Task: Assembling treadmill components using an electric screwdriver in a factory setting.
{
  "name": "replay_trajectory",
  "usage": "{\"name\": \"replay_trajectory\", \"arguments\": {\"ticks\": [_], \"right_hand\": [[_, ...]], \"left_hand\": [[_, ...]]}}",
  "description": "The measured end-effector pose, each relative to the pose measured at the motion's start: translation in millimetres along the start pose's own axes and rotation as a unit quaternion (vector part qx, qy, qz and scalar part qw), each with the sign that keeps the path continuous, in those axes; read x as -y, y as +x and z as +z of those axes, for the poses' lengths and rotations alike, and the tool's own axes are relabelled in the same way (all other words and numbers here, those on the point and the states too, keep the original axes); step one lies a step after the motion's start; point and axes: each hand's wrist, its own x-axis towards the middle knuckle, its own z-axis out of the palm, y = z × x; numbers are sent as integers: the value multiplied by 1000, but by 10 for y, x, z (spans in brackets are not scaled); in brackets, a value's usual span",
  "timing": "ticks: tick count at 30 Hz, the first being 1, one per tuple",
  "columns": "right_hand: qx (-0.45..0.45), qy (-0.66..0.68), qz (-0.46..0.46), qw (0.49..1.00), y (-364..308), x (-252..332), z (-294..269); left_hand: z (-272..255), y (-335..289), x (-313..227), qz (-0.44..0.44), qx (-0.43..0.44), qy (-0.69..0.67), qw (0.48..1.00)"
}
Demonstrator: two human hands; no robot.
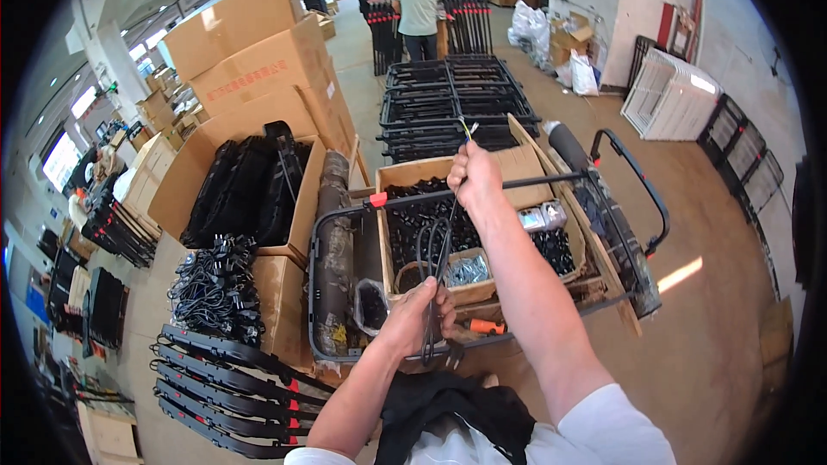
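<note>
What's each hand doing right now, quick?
Left hand: closed, holding the coiled black power cord.
Right hand: closed, holding the same cord near its bare-wire end.

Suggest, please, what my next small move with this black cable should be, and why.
I would probably ease your right hand a little farther from your left hand, drawing out slack: the right pinches the black cable near its end, where thin wires stick out, while the left grips loops that hang slack between the hands.
</note>
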Motion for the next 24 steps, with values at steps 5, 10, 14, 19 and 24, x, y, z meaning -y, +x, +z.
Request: {"name": "replay_trajectory", "arguments": {"ticks": [5, 10, 14, 19, 24], "right_hand": [[-31, -10, -41, 999, 71, 430, -193], [116, -92, -27, 989, -751, 211, 18], [243, -101, 93, 960, -1572, 58, -7], [341, -83, 250, 903, -2224, -22, -76], [396, -70, 394, 827, -2497, -186, -178]], "left_hand": [[218, -160, 256, -5, -1, -7, 1000], [-76, -480, 693, 25, -85, 202, 975], [-387, -1000, 685, 119, -85, 492, 858], [-17, -1413, -267, 424, -397, 539, 610], [553, -1527, -668, 453, -379, 606, 533]]}}
